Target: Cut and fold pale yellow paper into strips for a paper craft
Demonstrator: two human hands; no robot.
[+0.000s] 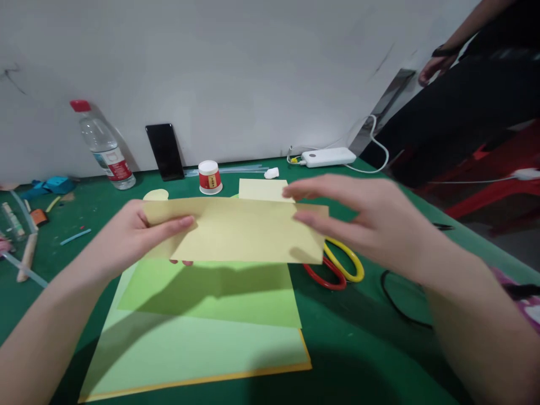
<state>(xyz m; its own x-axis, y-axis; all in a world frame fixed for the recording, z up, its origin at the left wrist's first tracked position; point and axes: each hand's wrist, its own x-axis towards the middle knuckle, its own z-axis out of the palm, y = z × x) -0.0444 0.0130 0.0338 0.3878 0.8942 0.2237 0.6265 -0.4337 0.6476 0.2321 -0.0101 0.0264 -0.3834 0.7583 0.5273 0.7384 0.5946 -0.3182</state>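
Note:
My left hand grips the left end of a pale yellow strip of paper, thumb in front and fingertips showing under its lower edge. The strip looks folded, raised above the table. At its right end, my right hand is open around the top edge, thumb in front and index finger above, apart from each other. Below lie a bright green sheet and a light green sheet with an orange edge beneath. Behind the strip are a small yellow paper piece and a round yellow piece.
Scissors with red and yellow handles lie right of the sheets. Along the wall stand a water bottle, a phone, a small tub and a white power bank with a cable. Another person's hand hangs at upper right.

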